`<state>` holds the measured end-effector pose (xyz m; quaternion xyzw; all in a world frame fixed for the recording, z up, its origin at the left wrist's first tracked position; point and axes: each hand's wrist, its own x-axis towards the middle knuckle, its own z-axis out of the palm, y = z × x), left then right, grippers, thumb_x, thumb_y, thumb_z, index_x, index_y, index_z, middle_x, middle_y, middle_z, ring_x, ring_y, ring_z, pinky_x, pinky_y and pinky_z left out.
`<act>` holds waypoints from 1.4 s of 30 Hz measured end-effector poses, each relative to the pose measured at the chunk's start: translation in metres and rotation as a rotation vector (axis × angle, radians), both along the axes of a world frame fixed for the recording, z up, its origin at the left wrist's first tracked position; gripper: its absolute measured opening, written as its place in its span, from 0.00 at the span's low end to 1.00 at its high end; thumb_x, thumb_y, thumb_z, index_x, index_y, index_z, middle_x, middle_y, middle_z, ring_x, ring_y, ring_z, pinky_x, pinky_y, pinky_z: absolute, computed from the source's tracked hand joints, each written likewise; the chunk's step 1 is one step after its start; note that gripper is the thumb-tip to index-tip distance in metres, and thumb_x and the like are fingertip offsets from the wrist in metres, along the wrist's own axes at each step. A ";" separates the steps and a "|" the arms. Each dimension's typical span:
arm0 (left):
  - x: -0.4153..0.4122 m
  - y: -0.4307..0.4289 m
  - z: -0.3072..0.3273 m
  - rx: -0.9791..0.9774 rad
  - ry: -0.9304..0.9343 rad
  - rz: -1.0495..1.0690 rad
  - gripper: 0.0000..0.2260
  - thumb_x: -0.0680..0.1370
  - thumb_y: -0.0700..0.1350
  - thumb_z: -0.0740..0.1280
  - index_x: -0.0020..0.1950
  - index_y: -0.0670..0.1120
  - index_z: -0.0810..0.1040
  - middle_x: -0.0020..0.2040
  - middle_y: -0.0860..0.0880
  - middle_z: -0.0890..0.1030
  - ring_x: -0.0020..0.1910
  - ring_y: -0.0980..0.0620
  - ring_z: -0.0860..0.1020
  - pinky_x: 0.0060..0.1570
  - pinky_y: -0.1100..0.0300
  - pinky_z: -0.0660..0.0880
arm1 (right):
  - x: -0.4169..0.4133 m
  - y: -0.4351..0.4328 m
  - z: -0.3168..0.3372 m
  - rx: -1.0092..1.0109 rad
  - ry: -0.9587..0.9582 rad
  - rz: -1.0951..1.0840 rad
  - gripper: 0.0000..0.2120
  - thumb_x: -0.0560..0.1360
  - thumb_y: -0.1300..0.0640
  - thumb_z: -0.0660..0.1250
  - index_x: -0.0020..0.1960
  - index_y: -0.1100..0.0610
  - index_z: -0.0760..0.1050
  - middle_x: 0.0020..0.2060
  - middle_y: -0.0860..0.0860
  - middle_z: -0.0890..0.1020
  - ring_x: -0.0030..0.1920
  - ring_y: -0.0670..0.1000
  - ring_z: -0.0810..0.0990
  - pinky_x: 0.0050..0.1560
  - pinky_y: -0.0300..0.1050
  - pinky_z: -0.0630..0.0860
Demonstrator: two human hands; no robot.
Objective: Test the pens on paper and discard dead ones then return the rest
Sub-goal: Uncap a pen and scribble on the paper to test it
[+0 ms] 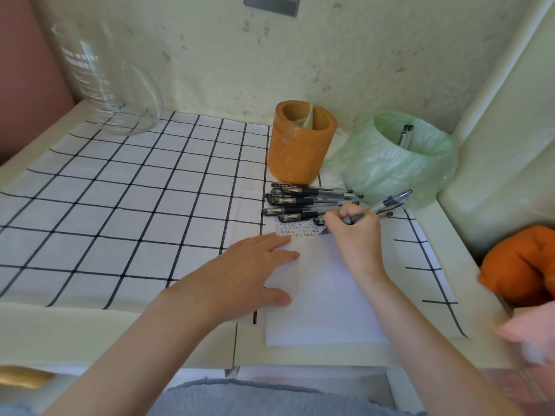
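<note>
Fingers (339, 219) of my right hand (354, 232) pinched a pen (387, 204), tip on the paper (324, 295), left hand (249, 265) spread flat beside, capped pens (303, 202) piled behind, orange holder (300, 148), green-bagged bin (396, 163) adjacent.

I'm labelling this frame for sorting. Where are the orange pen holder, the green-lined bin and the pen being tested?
orange pen holder (295, 151): head view, front of its outer wall.
green-lined bin (387, 172): head view, front of the bag-covered wall.
pen being tested (390, 202): head view, clear barrel above the right hand.
</note>
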<state>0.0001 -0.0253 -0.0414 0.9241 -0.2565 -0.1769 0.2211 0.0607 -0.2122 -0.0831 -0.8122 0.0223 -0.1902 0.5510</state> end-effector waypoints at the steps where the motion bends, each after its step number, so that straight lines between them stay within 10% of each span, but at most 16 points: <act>1: 0.000 0.000 0.000 0.001 0.000 -0.001 0.30 0.76 0.55 0.64 0.74 0.59 0.54 0.76 0.61 0.46 0.74 0.62 0.45 0.69 0.66 0.45 | 0.000 0.000 0.000 -0.001 0.004 0.001 0.21 0.68 0.69 0.65 0.28 0.53 0.55 0.21 0.45 0.57 0.30 0.45 0.54 0.31 0.38 0.56; 26: 0.000 0.000 0.000 0.002 -0.001 -0.001 0.30 0.76 0.55 0.64 0.74 0.59 0.55 0.76 0.61 0.47 0.74 0.62 0.46 0.69 0.66 0.46 | 0.002 -0.001 -0.002 0.038 0.010 0.000 0.22 0.70 0.67 0.64 0.27 0.51 0.56 0.22 0.44 0.58 0.32 0.48 0.57 0.34 0.43 0.57; 37: 0.001 0.000 -0.001 0.008 -0.031 -0.009 0.29 0.76 0.55 0.64 0.74 0.58 0.56 0.76 0.60 0.48 0.74 0.61 0.47 0.70 0.64 0.46 | -0.008 -0.003 0.044 0.312 0.255 0.129 0.28 0.81 0.51 0.55 0.24 0.56 0.75 0.21 0.53 0.73 0.23 0.50 0.68 0.28 0.42 0.66; 42: 0.000 0.000 -0.002 0.012 -0.042 -0.005 0.29 0.76 0.55 0.64 0.74 0.58 0.56 0.76 0.60 0.48 0.74 0.60 0.47 0.71 0.64 0.46 | -0.030 -0.007 0.060 0.489 0.311 0.313 0.06 0.76 0.61 0.63 0.49 0.62 0.76 0.31 0.52 0.77 0.28 0.51 0.75 0.33 0.44 0.76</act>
